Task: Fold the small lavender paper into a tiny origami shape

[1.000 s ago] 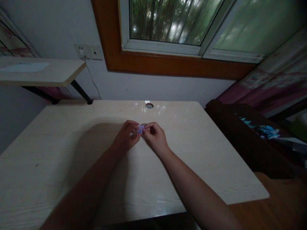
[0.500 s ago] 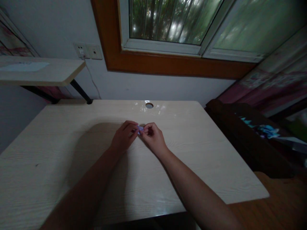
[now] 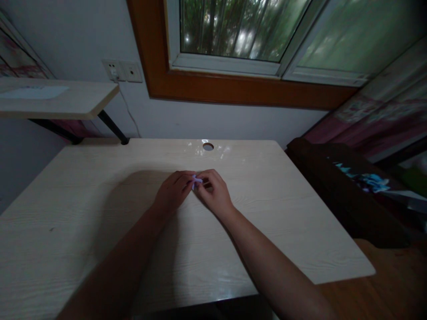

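A small pale purple piece of folded paper (image 3: 196, 180) is held between my two hands over the desk. My left hand (image 3: 172, 188) pinches its left side, thumb below and fingers above. On the other side, my right hand (image 3: 215, 189) is closed on it with curled fingers. Narrow arms of the paper stick out between the fingertips; the fingers hide the rest of its shape. Both hands are close to the pale wood-grain desk top (image 3: 267, 213), and the fingertips almost meet.
A round cable hole (image 3: 208, 146) lies behind my hands near the desk's back edge. At the left, a raised shelf (image 3: 76, 104) on black legs carries a white sheet. Beyond the right edge stands a dark brown piece of furniture (image 3: 320, 178) with blue crumpled items (image 3: 373, 182) on it.
The paper has turned a little and more of its narrow arms show. My left fingers have straightened over it, and my right fingers have shifted slightly.
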The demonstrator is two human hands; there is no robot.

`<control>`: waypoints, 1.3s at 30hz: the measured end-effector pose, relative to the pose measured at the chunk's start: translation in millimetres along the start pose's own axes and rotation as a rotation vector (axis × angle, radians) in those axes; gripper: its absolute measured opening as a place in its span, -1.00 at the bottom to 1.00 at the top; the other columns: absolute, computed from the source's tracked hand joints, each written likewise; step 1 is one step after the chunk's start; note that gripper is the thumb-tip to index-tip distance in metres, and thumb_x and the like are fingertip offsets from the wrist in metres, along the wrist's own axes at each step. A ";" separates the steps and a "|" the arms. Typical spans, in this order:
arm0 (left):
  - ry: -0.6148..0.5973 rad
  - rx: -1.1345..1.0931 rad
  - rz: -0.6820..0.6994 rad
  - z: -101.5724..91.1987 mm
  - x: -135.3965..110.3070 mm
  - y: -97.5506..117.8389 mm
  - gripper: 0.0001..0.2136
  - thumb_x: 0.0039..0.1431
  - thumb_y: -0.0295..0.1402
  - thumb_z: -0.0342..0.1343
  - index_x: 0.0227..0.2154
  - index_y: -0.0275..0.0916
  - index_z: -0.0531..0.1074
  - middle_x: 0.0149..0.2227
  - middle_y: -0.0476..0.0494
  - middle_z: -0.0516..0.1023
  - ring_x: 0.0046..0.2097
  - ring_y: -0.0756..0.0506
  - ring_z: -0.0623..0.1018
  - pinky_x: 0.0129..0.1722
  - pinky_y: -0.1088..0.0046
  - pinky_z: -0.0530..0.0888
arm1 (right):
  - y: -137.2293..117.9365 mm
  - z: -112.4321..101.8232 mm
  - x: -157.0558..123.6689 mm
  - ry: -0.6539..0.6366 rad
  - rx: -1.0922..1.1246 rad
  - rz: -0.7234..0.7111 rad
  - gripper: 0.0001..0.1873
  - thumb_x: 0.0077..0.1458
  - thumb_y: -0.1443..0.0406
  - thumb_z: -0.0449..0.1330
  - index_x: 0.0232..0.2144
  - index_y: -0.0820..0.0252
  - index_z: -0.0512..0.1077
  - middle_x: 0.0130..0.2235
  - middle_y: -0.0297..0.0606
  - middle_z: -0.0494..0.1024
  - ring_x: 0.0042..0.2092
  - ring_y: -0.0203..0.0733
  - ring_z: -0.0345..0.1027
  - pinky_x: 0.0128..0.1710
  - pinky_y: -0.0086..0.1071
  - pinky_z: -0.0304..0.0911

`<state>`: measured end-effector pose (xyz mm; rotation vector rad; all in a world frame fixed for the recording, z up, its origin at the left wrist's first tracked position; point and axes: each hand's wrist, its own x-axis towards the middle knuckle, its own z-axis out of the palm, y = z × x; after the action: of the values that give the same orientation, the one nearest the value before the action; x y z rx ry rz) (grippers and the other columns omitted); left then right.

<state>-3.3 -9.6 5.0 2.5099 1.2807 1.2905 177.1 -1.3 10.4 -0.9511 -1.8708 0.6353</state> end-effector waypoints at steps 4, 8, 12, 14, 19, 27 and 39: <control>-0.011 -0.009 0.000 -1.4 -0.6 0.9 -0.86 0.27 -0.45 0.08 -0.14 -0.18 0.42 -0.05 -0.18 0.57 -0.01 -0.12 0.55 0.04 0.22 0.49 | 0.7 -0.6 -0.8 0.008 -0.006 0.024 -0.83 0.13 0.34 0.17 -0.19 0.07 0.43 -0.19 -0.21 0.48 -0.18 -0.15 0.40 -0.22 -0.30 0.38; 0.002 -0.027 -0.003 -0.6 -0.6 0.2 -0.87 0.27 -0.44 0.09 -0.15 -0.19 0.43 -0.05 -0.18 0.58 -0.02 -0.10 0.55 0.04 0.24 0.49 | 0.0 -0.3 -0.9 0.036 0.047 -0.024 -0.85 0.16 0.35 0.17 -0.20 0.07 0.45 -0.13 -0.18 0.47 -0.12 -0.15 0.40 -0.20 -0.31 0.39; 0.048 -0.034 -0.009 1.6 -1.2 -1.5 -0.90 0.27 -0.43 0.10 -0.17 -0.19 0.43 -0.07 -0.17 0.59 -0.02 -0.09 0.56 0.03 0.26 0.50 | 0.7 -0.1 -0.3 0.045 0.085 -0.034 -0.88 0.17 0.33 0.17 -0.22 0.07 0.48 -0.10 -0.17 0.49 -0.08 -0.14 0.41 -0.17 -0.29 0.40; 0.051 -0.051 -0.005 2.0 -1.4 -1.6 -0.90 0.26 -0.44 0.11 -0.17 -0.20 0.43 -0.05 -0.17 0.59 -0.01 -0.08 0.56 0.03 0.27 0.51 | 0.9 -0.5 0.3 0.053 0.091 -0.019 -0.89 0.17 0.32 0.18 -0.24 0.07 0.48 -0.13 -0.18 0.51 -0.10 -0.15 0.42 -0.19 -0.29 0.40; 0.084 -0.163 -0.070 1.2 1.1 0.3 -0.95 0.25 -0.41 0.14 -0.25 -0.19 0.46 -0.09 -0.16 0.60 -0.03 -0.08 0.58 0.02 0.26 0.53 | -1.1 -1.1 1.9 0.082 0.117 0.037 -0.93 0.16 0.28 0.21 -0.30 0.08 0.51 -0.17 -0.20 0.55 -0.15 -0.15 0.44 -0.22 -0.29 0.40; 0.044 -0.622 -0.260 2.7 -1.2 -4.0 -0.88 0.19 -0.32 0.19 -0.23 -0.20 0.47 -0.07 -0.22 0.55 -0.01 -0.11 0.58 -0.05 0.27 0.59 | 1.2 0.3 3.7 0.126 0.179 0.083 -0.94 0.15 0.25 0.24 -0.34 0.07 0.52 -0.24 -0.22 0.55 -0.19 -0.15 0.44 -0.17 -0.25 0.38; 0.021 -0.611 -0.293 9.1 -5.6 -13.6 -0.74 0.06 -0.32 0.31 -0.17 -0.18 0.47 -0.16 -0.16 0.47 -0.13 -0.08 0.55 -0.16 0.34 0.58 | 4.3 0.4 3.5 0.122 0.171 0.089 -0.92 0.12 0.23 0.27 -0.30 0.05 0.54 -0.26 -0.24 0.50 -0.20 -0.16 0.40 -0.17 -0.26 0.36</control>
<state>-7.6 -1.7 -9.8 1.8241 1.0036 1.3720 177.3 4.0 8.7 -0.9432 -1.6461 0.7613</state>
